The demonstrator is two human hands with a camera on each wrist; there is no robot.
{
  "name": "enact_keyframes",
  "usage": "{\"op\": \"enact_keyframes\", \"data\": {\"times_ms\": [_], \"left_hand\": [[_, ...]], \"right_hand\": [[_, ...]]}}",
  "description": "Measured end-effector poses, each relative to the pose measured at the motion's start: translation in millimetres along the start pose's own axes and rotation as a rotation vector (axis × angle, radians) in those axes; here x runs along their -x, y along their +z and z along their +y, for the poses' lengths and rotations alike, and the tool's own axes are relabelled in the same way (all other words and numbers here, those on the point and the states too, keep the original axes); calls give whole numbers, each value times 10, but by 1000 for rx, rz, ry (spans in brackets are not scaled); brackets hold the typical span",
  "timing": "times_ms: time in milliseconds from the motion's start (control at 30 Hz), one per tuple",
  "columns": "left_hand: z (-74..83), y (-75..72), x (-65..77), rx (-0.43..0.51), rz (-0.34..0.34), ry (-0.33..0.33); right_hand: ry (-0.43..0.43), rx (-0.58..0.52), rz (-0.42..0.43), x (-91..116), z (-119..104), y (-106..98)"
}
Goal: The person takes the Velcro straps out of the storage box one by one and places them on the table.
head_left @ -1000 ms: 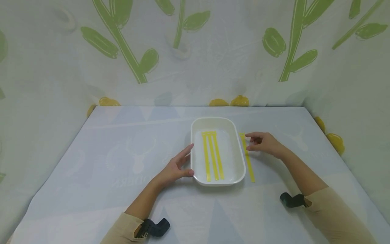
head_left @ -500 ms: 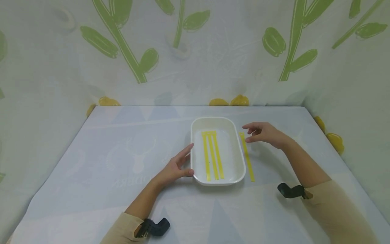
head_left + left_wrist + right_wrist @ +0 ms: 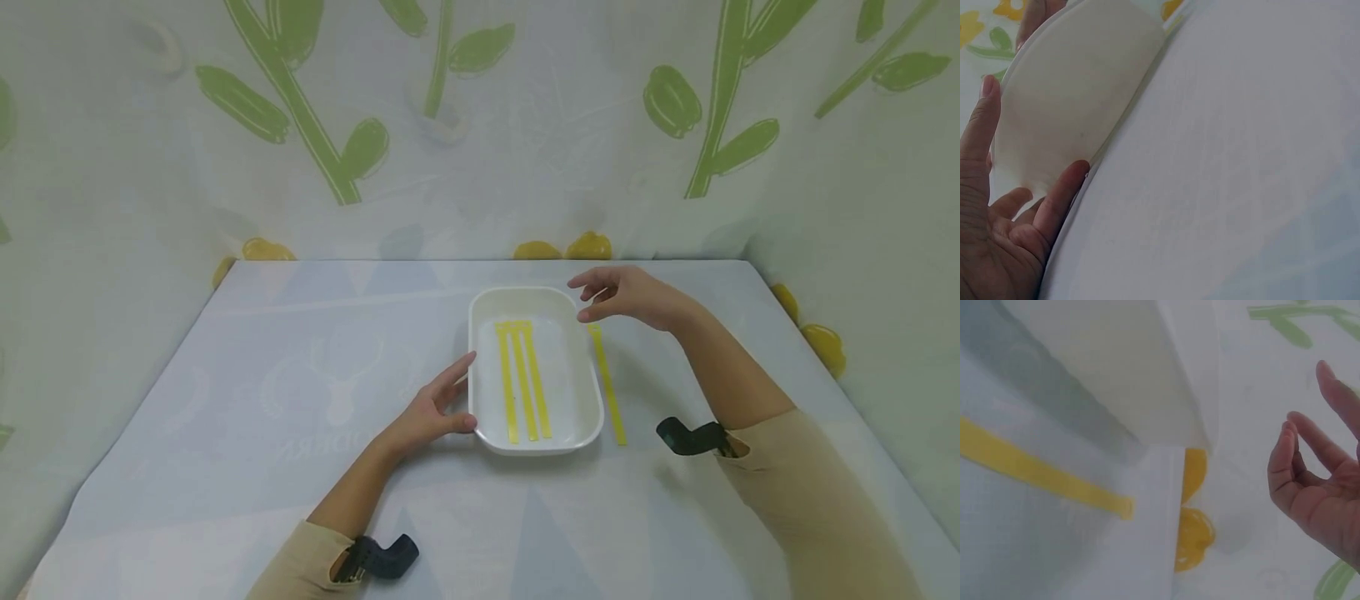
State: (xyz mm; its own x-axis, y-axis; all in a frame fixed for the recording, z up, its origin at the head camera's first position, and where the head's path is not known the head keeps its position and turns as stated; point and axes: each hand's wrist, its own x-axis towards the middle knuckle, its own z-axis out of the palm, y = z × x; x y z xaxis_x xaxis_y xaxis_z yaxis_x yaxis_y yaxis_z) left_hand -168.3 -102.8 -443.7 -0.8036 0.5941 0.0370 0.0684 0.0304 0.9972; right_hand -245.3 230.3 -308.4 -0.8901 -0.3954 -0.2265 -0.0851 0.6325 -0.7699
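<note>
A white rectangular tray [image 3: 588,400] sits on the table, with three flat yellow strips [image 3: 528,383] lying lengthwise inside. My left hand [image 3: 435,412] is spread against the tray's left side, its fingertips and thumb touching the outer wall. The left wrist view has this hand [image 3: 1016,231] at the pale tray wall [image 3: 1085,87]. My right hand [image 3: 626,296] hovers by the tray's far right corner, fingers loosely bent and holding nothing. Another yellow strip [image 3: 611,392] lies on the table along the tray's right side. In the right wrist view the bent fingers [image 3: 1282,456] hold nothing either.
A pale printed cloth covers the table [image 3: 300,467]. Behind it stands a white backdrop [image 3: 540,150] with green plants and yellow shapes. Black camera mounts [image 3: 386,558] are worn at both sleeve cuffs.
My right hand has moved away from the loose strip, rising forward and left towards the tray's far right corner. The left hand, tray and strips have stayed in place.
</note>
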Motion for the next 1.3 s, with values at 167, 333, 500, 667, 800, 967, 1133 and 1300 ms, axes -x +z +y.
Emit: {"op": "enact_keyframes", "data": {"times_ms": [167,333,500,667,800,967,1133,1300], "left_hand": [[-2,-2,5,8,-5,12],[4,-4,10,-23,3,1],[-7,0,7,-8,-9,14],[-8,4,9,31,-27,31],[-3,-4,9,22,-27,19],[0,-16,16,17,-34,-17],[4,-11,18,30,-50,-10],[-8,-10,15,29,-36,-34]], "right_hand": [[31,-30,-69,-119,-174,1],[65,-77,-122,-265,-352,16],[91,-67,-128,-419,-444,120],[146,-82,-180,-573,-431,296],[192,-97,-190,-681,-373,435],[258,-160,-139,-776,-293,585],[296,-126,-88,-869,-185,711],[279,-67,-12,-921,-91,839]]}}
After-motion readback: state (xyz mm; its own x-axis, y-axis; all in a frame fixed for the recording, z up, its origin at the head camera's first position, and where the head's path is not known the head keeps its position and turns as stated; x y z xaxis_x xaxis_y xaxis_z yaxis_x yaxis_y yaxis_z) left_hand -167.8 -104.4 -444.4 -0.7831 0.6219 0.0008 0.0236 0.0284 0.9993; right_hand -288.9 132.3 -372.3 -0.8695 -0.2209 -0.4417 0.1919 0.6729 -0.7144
